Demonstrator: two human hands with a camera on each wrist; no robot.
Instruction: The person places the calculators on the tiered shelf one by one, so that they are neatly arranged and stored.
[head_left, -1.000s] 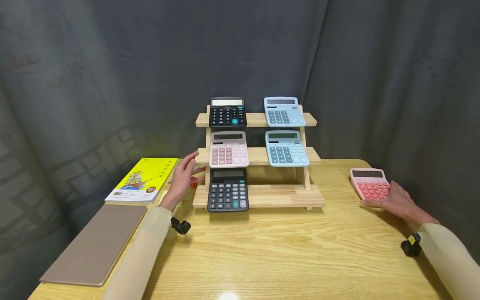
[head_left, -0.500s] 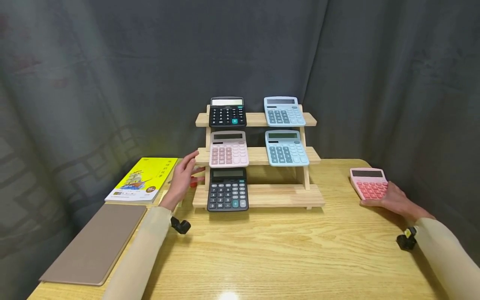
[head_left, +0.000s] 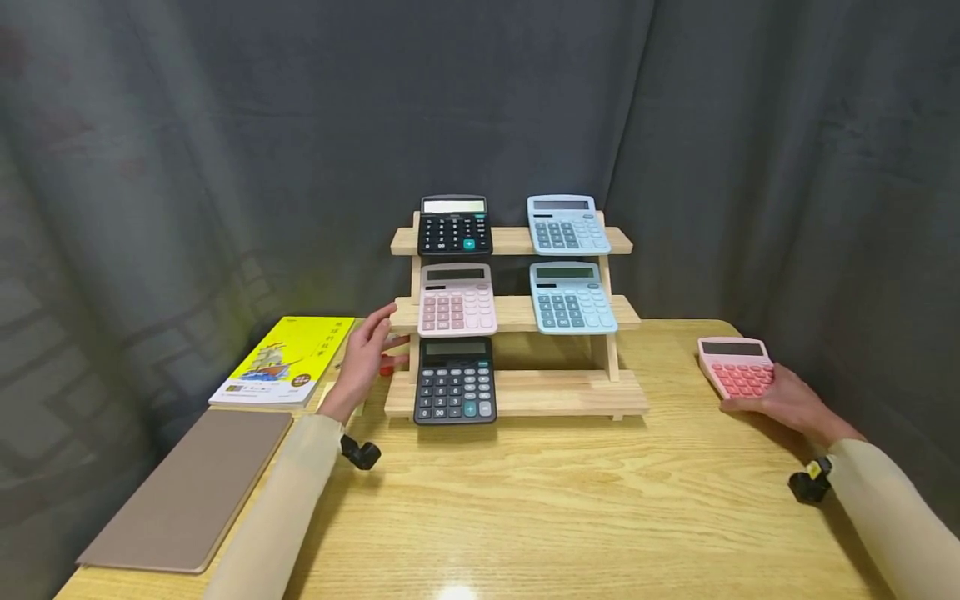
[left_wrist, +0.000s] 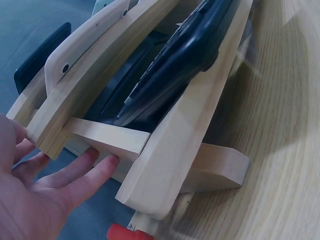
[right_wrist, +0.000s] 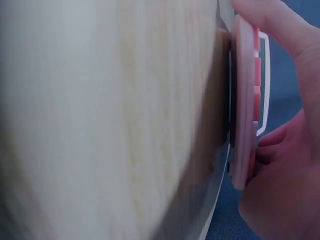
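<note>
At the table's right end a pink calculator (head_left: 733,367) lies face up, and my right hand (head_left: 795,407) holds its lower right part. In the right wrist view the thumb lies along one edge of the calculator (right_wrist: 244,105), while the other fingers are partly hidden behind it. A three-step wooden display rack (head_left: 566,403) stands in the middle. Against its left end rests my left hand (head_left: 362,360), fingers extended and touching the wood. In the left wrist view these fingers (left_wrist: 87,187) reach to the side strut, below the pale pink calculator's shelf.
On the rack stand black calculators (head_left: 454,381), a pale pink calculator (head_left: 458,300) and light blue calculators (head_left: 573,298). At the left lie a yellow book (head_left: 288,358) and a brown notebook (head_left: 191,487). A small red object (head_left: 387,367) sits behind the left fingers. Dark curtain behind.
My right wrist and forearm have shifted slightly to the left, and the pink calculator has moved barely at all. The left hand stays at the rack.
</note>
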